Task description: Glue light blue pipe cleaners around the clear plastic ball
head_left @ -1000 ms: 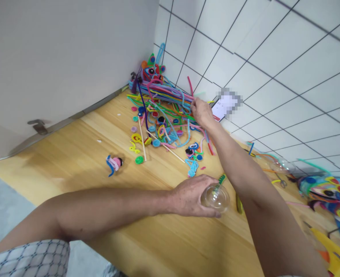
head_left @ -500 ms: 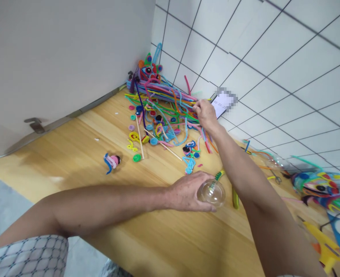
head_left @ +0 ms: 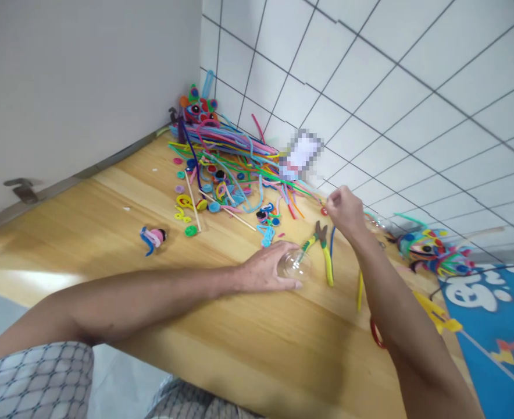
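Note:
My left hand (head_left: 266, 269) is wrapped round a clear plastic ball (head_left: 295, 266) above the wooden table. Beyond the ball lie pliers (head_left: 328, 260) with yellow and green handles, their jaws pointing away from me. My right hand (head_left: 345, 210) is farther back by the tiled wall, its fingers closed in a pinch. What it holds, if anything, I cannot make out; a small red piece (head_left: 324, 210) and the ends of some pipe cleaners (head_left: 303, 185) are close to its fingertips.
A long bundle of pipe cleaners (head_left: 231, 138) runs along the wall, with coiled discs and two wooden sticks before it. A phone (head_left: 301, 154) leans on the tiles. At the right are a colourful figure (head_left: 427, 248), a yellow glue gun (head_left: 435, 311) and a blue mat (head_left: 492, 337).
My right hand has left the pipe-cleaner bundle and moved right along the wall. The left hand still holds the ball. The view has shifted right, showing the pliers fully.

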### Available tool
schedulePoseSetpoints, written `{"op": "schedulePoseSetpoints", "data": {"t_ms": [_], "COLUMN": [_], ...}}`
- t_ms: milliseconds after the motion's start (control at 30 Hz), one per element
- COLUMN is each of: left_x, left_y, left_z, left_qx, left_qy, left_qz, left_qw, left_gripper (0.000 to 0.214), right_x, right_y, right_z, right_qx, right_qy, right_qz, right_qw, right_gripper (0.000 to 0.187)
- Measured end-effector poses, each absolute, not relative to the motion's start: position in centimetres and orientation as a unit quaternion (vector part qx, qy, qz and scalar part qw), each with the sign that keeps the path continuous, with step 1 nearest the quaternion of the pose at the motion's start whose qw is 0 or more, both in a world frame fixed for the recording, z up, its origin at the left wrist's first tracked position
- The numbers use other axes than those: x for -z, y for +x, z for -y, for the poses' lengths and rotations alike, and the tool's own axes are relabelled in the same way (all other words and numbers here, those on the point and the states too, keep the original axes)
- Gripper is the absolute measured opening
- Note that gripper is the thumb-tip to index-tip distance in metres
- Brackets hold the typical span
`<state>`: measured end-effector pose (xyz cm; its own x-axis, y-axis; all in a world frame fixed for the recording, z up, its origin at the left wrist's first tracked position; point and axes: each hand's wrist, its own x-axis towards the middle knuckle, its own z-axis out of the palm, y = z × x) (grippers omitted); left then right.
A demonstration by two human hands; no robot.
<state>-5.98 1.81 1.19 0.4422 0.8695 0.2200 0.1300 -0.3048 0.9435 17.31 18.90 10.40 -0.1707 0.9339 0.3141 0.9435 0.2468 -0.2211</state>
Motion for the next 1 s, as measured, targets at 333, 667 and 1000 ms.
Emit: {"op": "schedulePoseSetpoints", "data": {"t_ms": [333,667,1000], "left_x": [-0.7,-0.9,-0.5], "left_y": [-6.2,-6.1,-6.3], "left_z": [-1.8,-1.6,-1.8], "left_qx": [-0.384,-0.37,-0.369], "left_qy": [0.743,0.761,0.776], "left_qz": [-0.351,-0.367,-0.321], "left_qw": [0.421,0.387,0.397], "left_gripper": [0.075,0.076,0.079], "right_x": [-10.8,-10.6,-7.7], "right_y": [26.8,16.3,10.1], "right_z": [-7.7,-18.3,-24.8], "right_qx": [0.025,0.057,0.063], "right_qy": [-0.625,-0.606,-0.57], "right_qz": [0.746,0.787,0.818], "right_qw": [0.226,0.102,0.04], "right_gripper": [0.022,0.032,0.03]}}
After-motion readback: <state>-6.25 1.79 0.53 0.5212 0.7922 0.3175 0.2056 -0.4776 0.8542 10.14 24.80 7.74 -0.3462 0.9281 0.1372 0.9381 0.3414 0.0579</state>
